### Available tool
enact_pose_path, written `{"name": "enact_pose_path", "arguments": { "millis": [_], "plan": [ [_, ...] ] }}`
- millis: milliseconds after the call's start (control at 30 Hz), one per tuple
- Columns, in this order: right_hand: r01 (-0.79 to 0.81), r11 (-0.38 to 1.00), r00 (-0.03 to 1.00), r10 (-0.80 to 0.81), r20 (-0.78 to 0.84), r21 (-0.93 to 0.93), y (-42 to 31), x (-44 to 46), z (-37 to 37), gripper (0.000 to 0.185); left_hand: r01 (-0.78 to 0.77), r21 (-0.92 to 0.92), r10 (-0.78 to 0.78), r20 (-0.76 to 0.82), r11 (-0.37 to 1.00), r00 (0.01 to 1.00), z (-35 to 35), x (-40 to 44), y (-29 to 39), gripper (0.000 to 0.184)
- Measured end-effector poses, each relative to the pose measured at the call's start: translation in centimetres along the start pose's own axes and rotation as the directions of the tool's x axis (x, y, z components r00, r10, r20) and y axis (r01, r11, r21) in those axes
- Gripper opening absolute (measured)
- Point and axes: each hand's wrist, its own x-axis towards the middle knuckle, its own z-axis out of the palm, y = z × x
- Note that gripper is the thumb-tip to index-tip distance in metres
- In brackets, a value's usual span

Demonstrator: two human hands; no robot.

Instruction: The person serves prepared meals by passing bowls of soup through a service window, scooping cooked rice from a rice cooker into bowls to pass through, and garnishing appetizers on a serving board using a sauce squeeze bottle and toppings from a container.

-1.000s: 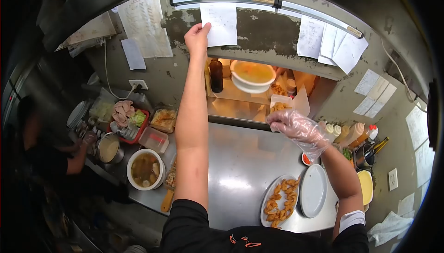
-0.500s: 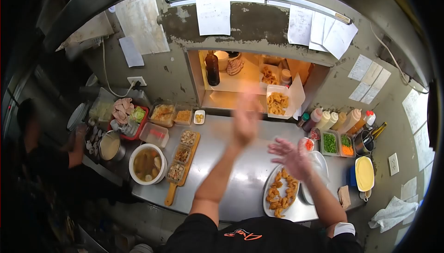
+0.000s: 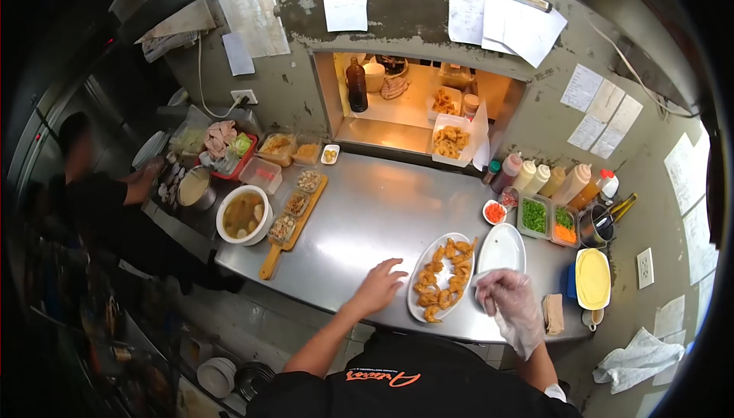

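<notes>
My left hand [image 3: 378, 286] is bare and holds nothing; its fingers are apart, just left of a white oval platter [image 3: 417, 310]. Fried, golden-brown battered pieces [image 3: 461, 274] lie in a ring on that platter. My right hand [image 3: 508, 300] wears a clear plastic glove. Its fingers are curled in over the near end of a second, bare white oval plate [image 3: 505, 248]; whether anything is between them is hidden. A small white dish of chopped red garnish [image 3: 495, 211] sits beyond this plate.
A wooden board [image 3: 297, 223] with small tubs and a soup bowl [image 3: 244, 216] stand left. Sauce bottles [image 3: 540, 178], a green-garnish tub [image 3: 534, 215] and a yellow-topped container [image 3: 592, 279] line the right. A boxed fried portion [image 3: 452, 143] sits at the pass window. Another person [image 3: 99, 196] works far left.
Both hands have come back from near the pass window toward my body. The right fingers, spread before, are now curled. The view has shifted and tilted downward.
</notes>
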Motion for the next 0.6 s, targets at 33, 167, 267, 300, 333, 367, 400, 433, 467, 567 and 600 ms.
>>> {"name": "enact_pose_path", "arguments": {
  "millis": [33,167,267,300,333,367,400,433,467,567,600],
  "plan": [
    [-0.042,0.999,0.999,0.043,0.01,-0.025,0.6,-1.3,-1.0,0.02,0.038,-0.019,-0.037,0.013,0.999,0.999,-0.5,0.2,0.5,0.028],
    [-0.184,0.965,0.973,0.206,0.104,-0.185,1.2,-6.5,-3.0,0.03,0.125,-0.411,-0.098,0.085,0.903,0.992,-1.2,2.5,7.6,0.025],
    [-0.2,0.973,0.952,0.221,0.211,-0.118,5.2,-8.2,-5.5,0.033,0.248,-0.807,0.027,0.31,0.535,0.95,2.8,4.0,12.4,0.035],
    [-0.223,0.965,0.936,0.251,0.246,-0.138,5.3,-8.7,-5.5,0.03,0.279,-0.869,0.114,0.352,0.41,0.929,4.7,4.1,14.0,0.044],
    [-0.168,0.979,0.902,0.2,0.382,-0.115,5.7,-8.6,-5.7,0.029,0.318,-0.906,0.208,0.38,0.279,0.901,6.5,4.1,15.8,0.054],
    [-0.116,0.99,0.85,0.141,0.507,-0.081,6.4,-8.0,-5.9,0.028,0.39,-0.879,0.249,0.457,0.275,0.854,8.0,4.0,17.6,0.061],
    [-0.068,0.997,0.781,0.075,0.62,-0.036,7.1,-7.8,-6.1,0.027,0.461,-0.844,0.288,0.53,0.275,0.798,9.5,3.9,19.0,0.068],
    [-0.167,0.98,0.777,0.197,0.597,-0.107,7.8,-8.1,-6.3,0.026,0.487,-0.848,0.389,0.528,0.208,0.754,12.8,3.1,18.6,0.072],
    [-0.228,0.972,0.787,0.22,0.576,-0.059,8.0,-8.4,-6.4,0.029,0.554,-0.827,0.419,0.538,0.093,0.732,13.3,2.2,19.0,0.072],
    [-0.359,0.929,0.796,0.258,0.548,0.084,9.8,-8.0,-7.3,0.036,0.658,-0.75,0.419,0.575,-0.075,0.703,12.8,1.0,19.4,0.071],
    [-0.329,0.944,0.805,0.267,0.53,0.023,9.8,-7.8,-6.9,0.034,0.647,-0.762,0.347,0.601,-0.023,0.72,11.8,0.5,19.0,0.069]
  ]
}}
